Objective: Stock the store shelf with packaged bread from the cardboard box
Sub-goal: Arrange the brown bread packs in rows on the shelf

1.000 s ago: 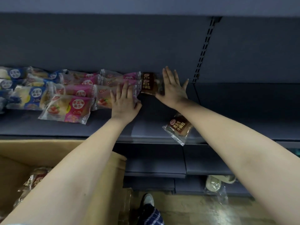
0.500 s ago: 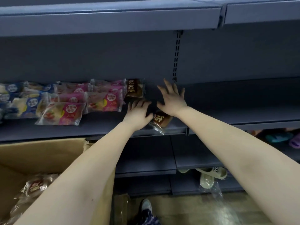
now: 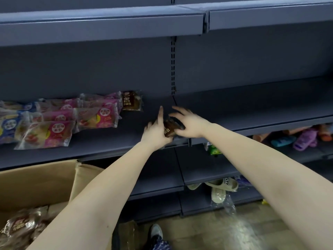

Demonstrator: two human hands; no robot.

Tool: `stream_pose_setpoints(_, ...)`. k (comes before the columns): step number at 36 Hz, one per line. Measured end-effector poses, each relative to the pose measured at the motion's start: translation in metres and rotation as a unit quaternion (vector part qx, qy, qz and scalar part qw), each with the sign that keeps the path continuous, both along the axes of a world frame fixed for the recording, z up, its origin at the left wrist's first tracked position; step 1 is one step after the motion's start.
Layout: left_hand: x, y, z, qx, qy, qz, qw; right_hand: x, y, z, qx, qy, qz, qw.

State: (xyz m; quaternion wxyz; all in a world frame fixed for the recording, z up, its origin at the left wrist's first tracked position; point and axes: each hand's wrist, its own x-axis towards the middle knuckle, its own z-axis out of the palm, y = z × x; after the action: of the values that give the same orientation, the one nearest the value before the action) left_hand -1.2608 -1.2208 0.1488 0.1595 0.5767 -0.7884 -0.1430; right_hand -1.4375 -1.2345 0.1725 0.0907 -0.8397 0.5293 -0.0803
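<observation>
A brown bread pack (image 3: 170, 127) sits between both hands near the front edge of the dark blue shelf (image 3: 108, 143). My left hand (image 3: 155, 130) grips its left side with the index finger raised. My right hand (image 3: 189, 124) closes over its right end. Another brown bread pack (image 3: 131, 101) lies at the back of the shelf. Pink and blue bread packs (image 3: 59, 121) fill the shelf's left part. The cardboard box (image 3: 39, 179) stands at lower left, with several brown packs (image 3: 19, 226) inside.
An upper shelf (image 3: 108, 24) overhangs above. Lower shelves hold slippers (image 3: 221, 186), a purple sandal (image 3: 304, 139) and a green packet (image 3: 214, 150). My shoe (image 3: 156, 231) rests on the floor beside the box. The right half of the bread shelf is bare.
Both hands left the packs at the shelf's back and came together on the brown pack at the front edge, lifting it. The camera tilted upward.
</observation>
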Motion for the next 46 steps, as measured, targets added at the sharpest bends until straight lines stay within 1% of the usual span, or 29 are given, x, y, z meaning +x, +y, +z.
stream_pose_setpoints(3, 0.003, -0.001, 0.005, -0.023, 0.005, -0.025, 0.999, 0.0, 0.005, 0.001, -0.013, 0.001, 0.028, 1.0)
stream_pose_setpoints(7, 0.009, -0.003, 0.012, -0.015, 0.06, -0.056, 0.997, 0.004, 0.005, 0.001, -0.045, 0.012, 0.059, 0.997)
stream_pose_setpoints(10, 0.015, -0.004, 0.016, -0.018, 0.087, -0.066, 0.994, 0.01, 0.004, 0.001, -0.046, -0.009, 0.071, 0.996)
stream_pose_setpoints(15, 0.024, -0.001, 0.019, -0.024, 0.115, -0.063, 0.991, 0.025, -0.001, 0.0, -0.057, -0.028, 0.082, 0.995)
stream_pose_setpoints(21, 0.039, 0.001, 0.017, -0.044, 0.13, -0.032, 0.99, 0.044, -0.005, -0.001, -0.129, 0.019, 0.061, 0.99)
stream_pose_setpoints(26, 0.06, -0.002, 0.013, -0.094, 0.106, 0.02, 0.99, 0.057, -0.008, -0.012, -0.131, -0.005, 0.001, 0.991)
stream_pose_setpoints(30, 0.075, -0.006, 0.012, -0.118, 0.065, 0.031, 0.99, 0.069, -0.016, -0.018, -0.123, -0.01, -0.012, 0.992)
stream_pose_setpoints(37, 0.096, -0.02, 0.011, -0.092, 0.035, 0.101, 0.99, 0.088, -0.04, -0.018, -0.069, -0.054, -0.017, 0.996)
stream_pose_setpoints(42, 0.11, -0.033, 0.004, -0.112, 0.004, 0.128, 0.985, 0.101, -0.056, -0.028, -0.066, -0.085, -0.032, 0.994)
stream_pose_setpoints(46, 0.117, -0.048, -0.007, -0.077, 0.003, 0.177, 0.981, 0.114, -0.069, -0.04, -0.072, -0.112, -0.04, 0.99)
